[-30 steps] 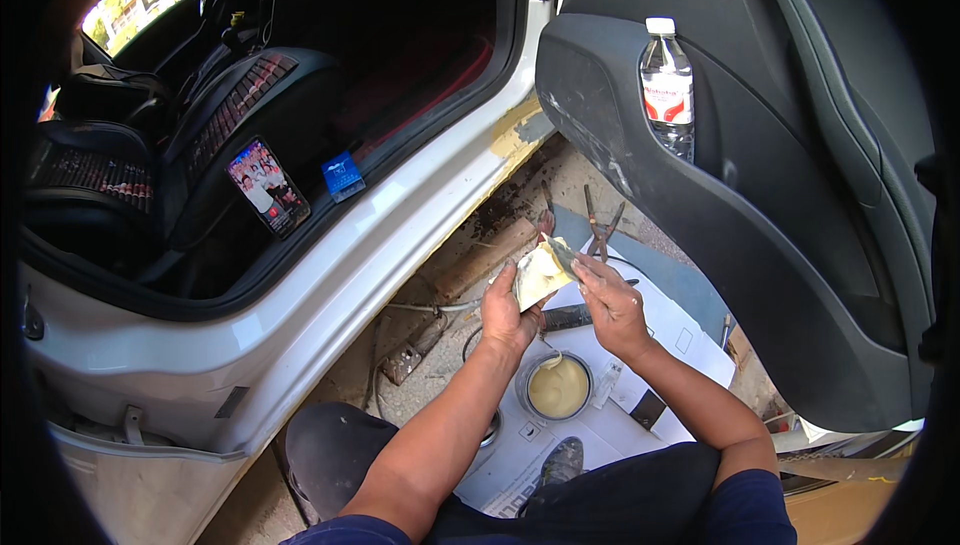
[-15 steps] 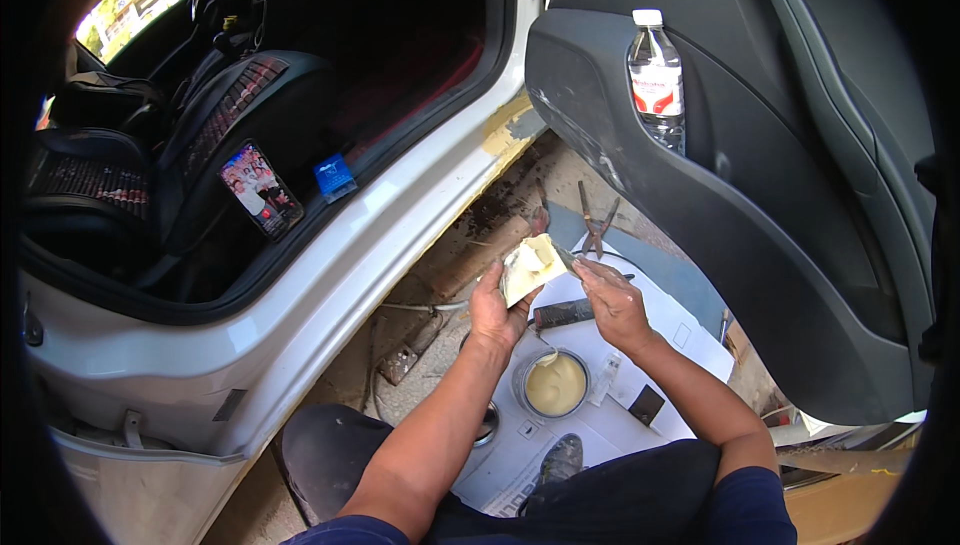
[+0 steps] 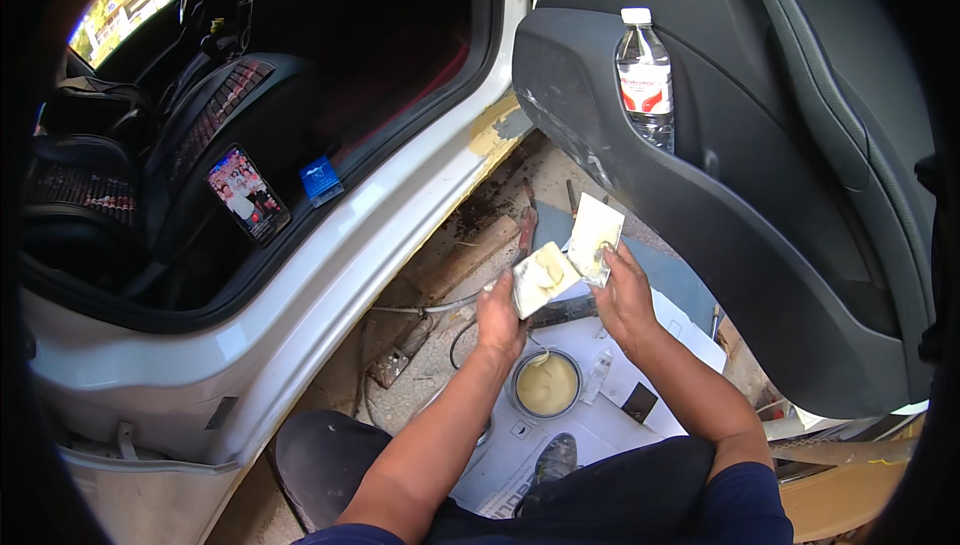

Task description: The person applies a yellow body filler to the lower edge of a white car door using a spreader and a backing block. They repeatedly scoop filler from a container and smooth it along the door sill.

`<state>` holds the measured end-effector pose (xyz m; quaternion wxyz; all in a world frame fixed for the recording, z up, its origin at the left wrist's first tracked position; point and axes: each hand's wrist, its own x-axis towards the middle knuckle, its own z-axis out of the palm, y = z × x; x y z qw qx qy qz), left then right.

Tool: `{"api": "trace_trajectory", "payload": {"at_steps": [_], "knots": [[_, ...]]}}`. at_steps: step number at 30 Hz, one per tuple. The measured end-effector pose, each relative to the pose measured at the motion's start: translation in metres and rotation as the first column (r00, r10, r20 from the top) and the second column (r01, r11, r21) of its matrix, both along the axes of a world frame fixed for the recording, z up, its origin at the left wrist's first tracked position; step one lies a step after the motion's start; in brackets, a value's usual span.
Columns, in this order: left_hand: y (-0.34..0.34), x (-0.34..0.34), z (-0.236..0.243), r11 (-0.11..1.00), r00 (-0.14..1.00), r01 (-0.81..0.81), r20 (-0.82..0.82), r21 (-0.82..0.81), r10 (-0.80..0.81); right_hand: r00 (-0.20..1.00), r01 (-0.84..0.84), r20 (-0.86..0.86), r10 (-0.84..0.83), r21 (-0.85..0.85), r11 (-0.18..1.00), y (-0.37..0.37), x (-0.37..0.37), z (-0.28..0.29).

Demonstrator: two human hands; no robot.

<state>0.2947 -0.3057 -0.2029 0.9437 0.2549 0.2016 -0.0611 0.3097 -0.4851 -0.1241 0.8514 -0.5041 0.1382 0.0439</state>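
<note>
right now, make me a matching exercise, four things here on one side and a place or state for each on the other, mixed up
1. bottle
2. phone
3. tub
4. left hand

A. contains pale yellow paste
B. holding a plate
C. set in the door
D. lit up

Pairs: 1-C, 2-D, 3-A, 4-B

I'm looking down on a white car body (image 3: 150,355), which sweeps from the lower left towards top centre, its glossy door sill (image 3: 375,230) catching bright highlights! Upper left, the car window (image 3: 130,7) blazes with daylight; beneath it, dark car seats (image 3: 85,190) with patterned inserts sit in deep shade. Over on the right, the open door's dark grey panel (image 3: 740,255) curves down my frame. Lower centre, there's speckled grey floor (image 3: 418,397), partly under flat white cardboard (image 3: 605,420).
</note>
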Motion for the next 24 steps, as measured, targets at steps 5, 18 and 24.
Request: {"api": "trace_trajectory", "payload": {"at_steps": [5,18,24], "knots": [[-0.01,-0.009,-0.002,0.997,0.996,-0.075,-0.054,0.0,0.075,0.998,-0.02,0.061,0.023,-0.045,0.999,0.011,-0.008,-0.008],[0.035,0.032,0.027,0.972,0.975,-0.219,-0.049,-0.082,0.215,0.919,-0.175,0.105,0.381,-0.756,0.63,-0.006,-0.021,-0.069],[0.037,0.017,0.023,0.995,0.997,0.057,-0.045,-0.088,-0.061,0.978,-0.125,-0.157,0.138,0.09,0.988,-0.025,0.007,-0.04]]}}
